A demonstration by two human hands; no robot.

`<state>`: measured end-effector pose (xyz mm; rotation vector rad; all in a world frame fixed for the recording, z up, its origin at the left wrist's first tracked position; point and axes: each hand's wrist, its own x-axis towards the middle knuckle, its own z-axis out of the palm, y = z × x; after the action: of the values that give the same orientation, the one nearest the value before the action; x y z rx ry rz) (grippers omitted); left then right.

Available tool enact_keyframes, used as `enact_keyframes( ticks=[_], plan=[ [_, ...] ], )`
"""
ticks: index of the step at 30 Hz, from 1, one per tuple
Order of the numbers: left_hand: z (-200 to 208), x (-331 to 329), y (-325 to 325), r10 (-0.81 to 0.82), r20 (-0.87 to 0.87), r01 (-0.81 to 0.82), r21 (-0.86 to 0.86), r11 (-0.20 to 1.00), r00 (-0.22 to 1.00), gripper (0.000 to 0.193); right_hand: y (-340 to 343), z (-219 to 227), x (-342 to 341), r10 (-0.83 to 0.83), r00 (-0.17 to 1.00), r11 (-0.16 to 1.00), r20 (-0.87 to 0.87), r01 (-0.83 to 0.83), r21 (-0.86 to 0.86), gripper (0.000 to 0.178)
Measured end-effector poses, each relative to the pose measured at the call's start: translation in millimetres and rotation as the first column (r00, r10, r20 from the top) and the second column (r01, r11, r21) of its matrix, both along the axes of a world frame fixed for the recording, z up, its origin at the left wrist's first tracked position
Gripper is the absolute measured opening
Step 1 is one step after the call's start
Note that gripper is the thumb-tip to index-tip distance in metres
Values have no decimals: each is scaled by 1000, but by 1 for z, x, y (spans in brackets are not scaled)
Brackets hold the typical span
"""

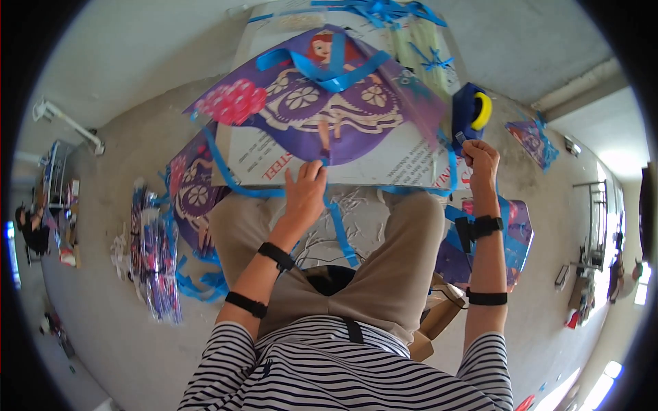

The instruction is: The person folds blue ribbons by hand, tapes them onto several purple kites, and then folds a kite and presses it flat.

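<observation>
Left hand (306,192): fingers loosely spread, palm down, tips resting on the bottom point of a purple character-print kite (373,140). Likely steadies that corner against the board; whether thumb and index also nip the ribbon end there, can't tell.

Right hand (484,159): raised, fingers curled in, thumb and index tips together at the near end of a navy tape dispenser (460,109) with a yellow roll core (482,111). Possibly a bit of tape in the pinch; too small to confirm.

Kite lies face up, spread beyond the left fingertips, on a white printed board (247,164) reaching to the knees, presumably as a lap-height work surface. Dispenser stands at the board's right edge, just past the right fingertips, probably for easy reach.

Wide blue ribbon (336,83) loops over the kite, ahead of the left fingers; more ribbon hangs below them between the knees. Further blue strips (387,12) lie at the far edge, well beyond both hands, apparently parked out of the way.

Left of the left fingers, lower: another purple kite (199,195) and a plastic-wrapped bundle (154,267).
</observation>
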<state>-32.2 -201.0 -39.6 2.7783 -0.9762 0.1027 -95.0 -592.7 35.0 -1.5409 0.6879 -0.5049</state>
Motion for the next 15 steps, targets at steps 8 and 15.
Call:
enact_keyframes(
  ticks=[8,15],
  plan=[
    [7,-1,-2,26,27,-25,-57,998,999,49,124,31,84,649,694,484,-311,-693,-534,11],
    [0,-8,-4,74,11,-73,-65,995,997,49,209,-4,149,644,447,-98,-622,-757,-646,4]
  ],
)
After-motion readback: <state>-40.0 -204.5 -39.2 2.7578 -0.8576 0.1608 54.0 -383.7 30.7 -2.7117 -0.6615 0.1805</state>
